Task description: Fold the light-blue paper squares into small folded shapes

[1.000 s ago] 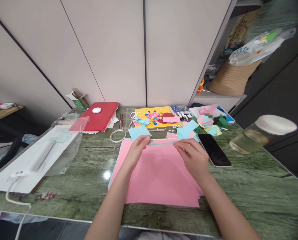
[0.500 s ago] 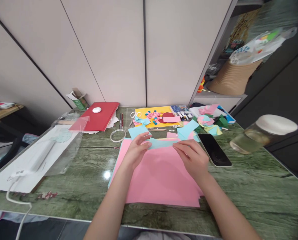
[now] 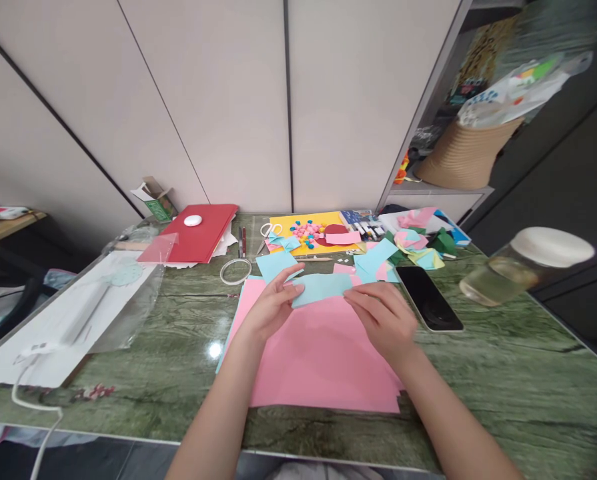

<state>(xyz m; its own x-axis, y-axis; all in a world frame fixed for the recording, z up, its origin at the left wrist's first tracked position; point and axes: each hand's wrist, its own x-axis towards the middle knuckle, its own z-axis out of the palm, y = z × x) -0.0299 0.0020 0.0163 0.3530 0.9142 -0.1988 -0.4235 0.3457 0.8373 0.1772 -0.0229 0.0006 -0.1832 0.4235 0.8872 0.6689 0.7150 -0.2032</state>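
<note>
Between my two hands a light-blue strip of paper [image 3: 322,289] is held up, its broad face showing. My left hand [image 3: 273,300] pinches its left end between thumb and fingers. At the other end, the fingertips of my right hand [image 3: 384,319] close on the edge. Beneath them lies a stack of pink paper sheets [image 3: 323,367], with a blue edge peeking out on its left side. Just behind the strip rest a blue paper square [image 3: 277,265] and more blue paper pieces [image 3: 375,260].
A phone [image 3: 429,299] and a lidded jar of liquid [image 3: 511,275] stand to the right. Behind are scissors [image 3: 271,230], a tape roll [image 3: 235,271], a yellow sheet [image 3: 288,222] with small coloured balls, and folded paper shapes [image 3: 418,247]. On the left are a red folder [image 3: 198,240] and a white sheet [image 3: 23,333].
The blue strip has tilted so that more of its face shows. Its left end sits slightly lower; both hands keep hold of it and have barely moved.
</note>
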